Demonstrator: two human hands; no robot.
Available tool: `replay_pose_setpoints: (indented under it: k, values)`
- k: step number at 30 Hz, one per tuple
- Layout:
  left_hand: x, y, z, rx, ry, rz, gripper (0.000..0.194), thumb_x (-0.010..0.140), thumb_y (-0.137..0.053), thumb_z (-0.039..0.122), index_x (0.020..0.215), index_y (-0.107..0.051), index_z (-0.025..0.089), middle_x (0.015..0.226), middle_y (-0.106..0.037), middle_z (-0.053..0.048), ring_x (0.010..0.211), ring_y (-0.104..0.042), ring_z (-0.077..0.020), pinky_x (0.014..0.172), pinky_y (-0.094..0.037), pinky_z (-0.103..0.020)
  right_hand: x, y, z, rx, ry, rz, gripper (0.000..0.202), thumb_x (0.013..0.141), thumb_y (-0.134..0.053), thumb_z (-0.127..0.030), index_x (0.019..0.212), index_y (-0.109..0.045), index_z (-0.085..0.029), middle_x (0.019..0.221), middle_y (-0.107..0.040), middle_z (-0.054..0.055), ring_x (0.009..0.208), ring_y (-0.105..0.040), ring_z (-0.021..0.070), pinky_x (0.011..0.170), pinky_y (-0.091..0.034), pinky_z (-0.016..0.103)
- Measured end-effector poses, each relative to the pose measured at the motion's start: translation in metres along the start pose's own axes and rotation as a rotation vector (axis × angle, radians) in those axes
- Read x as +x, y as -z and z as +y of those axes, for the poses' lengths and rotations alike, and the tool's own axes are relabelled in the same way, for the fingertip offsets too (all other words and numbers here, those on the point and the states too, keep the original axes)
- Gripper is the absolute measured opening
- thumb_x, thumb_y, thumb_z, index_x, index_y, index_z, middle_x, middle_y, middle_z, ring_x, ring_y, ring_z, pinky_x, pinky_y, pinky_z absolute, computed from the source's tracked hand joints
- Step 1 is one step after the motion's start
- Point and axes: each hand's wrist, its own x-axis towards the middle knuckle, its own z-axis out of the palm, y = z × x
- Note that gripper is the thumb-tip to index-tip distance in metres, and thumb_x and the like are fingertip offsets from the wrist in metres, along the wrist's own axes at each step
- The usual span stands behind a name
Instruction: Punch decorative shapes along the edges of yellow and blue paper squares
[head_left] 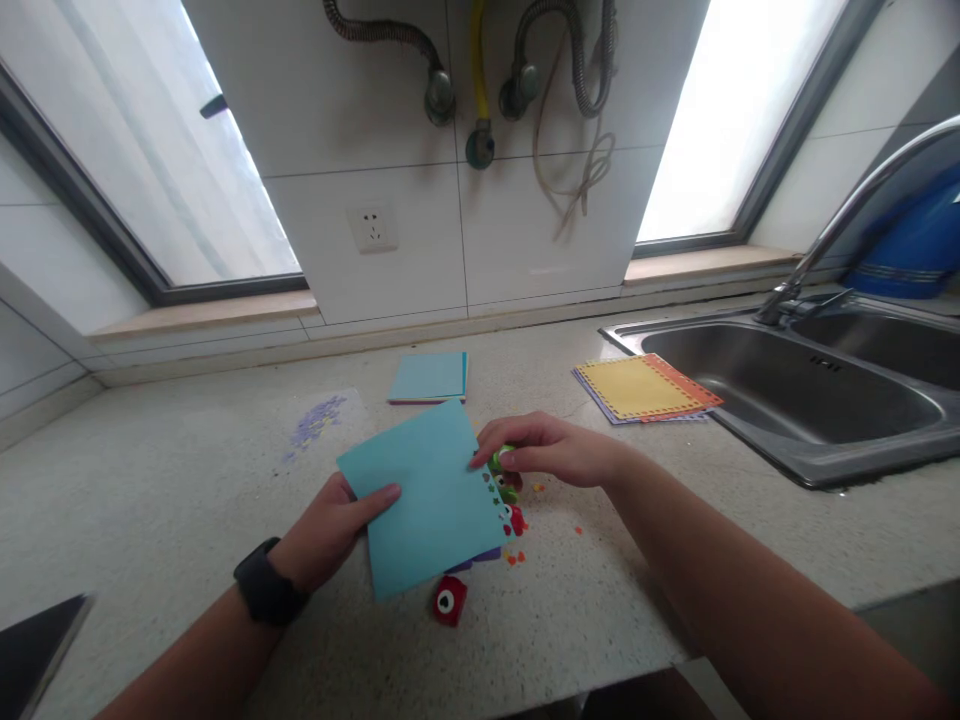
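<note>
A light blue sheet of paper (pixel 427 500) is tilted above the counter, gripped at its left edge by my left hand (pixel 330 530), thumb on top. Shaped holes run along its right edge. My right hand (pixel 547 448) is at the upper right edge, fingers curled round a green craft punch (pixel 501 458); a fingertip touches the paper. Just below are another green punch (pixel 510 492) and a red punch (pixel 514 520), partly hidden by the sheet. A separate red punch (pixel 448 601) with a white circle lies nearer me. Purple paper (pixel 480 560) peeks out under the sheet.
A stack of blue paper squares (pixel 427 377) lies behind. Yellow and orange hole-edged sheets (pixel 630 388) rest beside the steel sink (pixel 780 380). Purple paper bits (pixel 316 422) are piled at left; orange bits (pixel 514 558) are scattered near the punches. A dark object (pixel 37 650) is at lower left.
</note>
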Motion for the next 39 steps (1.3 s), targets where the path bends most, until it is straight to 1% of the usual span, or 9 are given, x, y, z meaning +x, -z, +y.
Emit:
replay_pose_setpoints:
  k: [3,6,9,11,13,16,22,32,39]
  values:
    - [0.0,-0.002,0.001,0.119,-0.077,0.105,0.05,0.084,-0.078,0.038,0.129,-0.067,0.018,0.128,-0.074,-0.011,0.116,-0.069,-0.0312,0.104,-0.052,-0.048,-0.001,0.003,-0.002,-0.07,0.034,0.109,0.027,0.096,-0.064,-0.03,0.121,-0.071,-0.023,0.123,-0.06,0.008,0.087,-0.061,0.0126,0.072,-0.055,0.027]
    - [0.001,-0.001,0.002,0.332,-0.15,0.219,0.041,0.084,-0.077,0.044,0.115,-0.074,0.018,0.12,-0.077,-0.009,0.115,-0.069,-0.0302,0.104,-0.052,-0.044,0.0,0.005,0.0,-0.074,0.053,0.317,0.039,0.092,-0.07,-0.027,0.13,-0.064,-0.026,0.114,-0.064,0.005,0.087,-0.061,0.0121,0.076,-0.055,0.027]
    - [0.0,0.002,0.001,0.544,-0.202,0.289,0.033,0.084,-0.074,0.049,0.095,-0.077,0.018,0.101,-0.081,-0.008,0.096,-0.074,-0.03,0.088,-0.06,-0.041,0.004,0.003,0.004,-0.011,0.08,0.484,0.043,0.085,-0.078,-0.025,0.125,-0.064,-0.024,0.101,-0.065,0.003,0.085,-0.063,0.0123,0.079,-0.056,0.029]
    - [-0.002,0.002,0.0,0.698,-0.291,0.32,0.031,0.085,-0.071,0.049,0.084,-0.076,0.019,0.084,-0.08,-0.006,0.08,-0.074,-0.0277,0.074,-0.061,-0.038,0.005,-0.001,0.005,0.012,0.139,0.535,0.042,0.082,-0.081,-0.024,0.121,-0.065,-0.023,0.099,-0.066,0.003,0.086,-0.065,0.0131,0.081,-0.057,0.031]
    - [-0.004,0.002,-0.001,0.852,-0.425,0.324,0.028,0.089,-0.068,0.045,0.082,-0.075,0.019,0.078,-0.078,-0.004,0.071,-0.072,-0.0246,0.069,-0.06,-0.035,0.006,-0.006,0.002,-0.017,0.269,0.544,0.042,0.08,-0.083,-0.02,0.118,-0.067,-0.023,0.102,-0.066,0.004,0.092,-0.065,0.0145,0.087,-0.057,0.032]
    - [-0.008,-0.001,0.001,1.007,-0.617,0.319,0.023,0.093,-0.063,0.036,0.091,-0.076,0.018,0.083,-0.079,-0.005,0.071,-0.073,-0.0216,0.071,-0.06,-0.033,0.004,-0.013,-0.006,-0.128,0.468,0.504,0.042,0.079,-0.081,-0.011,0.118,-0.069,-0.023,0.108,-0.064,0.005,0.103,-0.064,0.0164,0.095,-0.054,0.034]
    - [-0.013,-0.001,0.001,1.117,-0.85,0.318,0.017,0.094,-0.061,0.021,0.101,-0.076,0.017,0.093,-0.082,-0.006,0.075,-0.076,-0.019,0.075,-0.061,-0.027,-0.002,-0.023,-0.019,-0.312,0.606,0.485,0.052,0.077,-0.079,-0.005,0.124,-0.067,-0.025,0.109,-0.065,0.008,0.103,-0.063,0.0206,0.087,-0.055,0.037]
    - [-0.012,0.016,-0.011,1.133,-0.958,0.229,0.024,0.095,-0.062,0.02,0.116,-0.07,0.027,0.107,-0.081,-0.001,0.091,-0.077,-0.0175,0.083,-0.059,-0.024,-0.009,-0.029,-0.028,-0.496,0.656,0.461,0.059,0.074,-0.081,-0.006,0.128,-0.066,-0.023,0.114,-0.071,0.009,0.106,-0.067,0.0241,0.094,-0.056,0.042]
    - [-0.014,0.016,-0.01,1.094,-0.975,0.173,0.026,0.095,-0.063,0.02,0.119,-0.07,0.026,0.108,-0.08,-0.002,0.092,-0.077,-0.018,0.084,-0.059,-0.025,-0.009,-0.029,-0.031,-0.54,0.678,0.443,0.058,0.073,-0.082,-0.006,0.128,-0.066,-0.019,0.114,-0.072,0.011,0.107,-0.067,0.0241,0.094,-0.057,0.041]
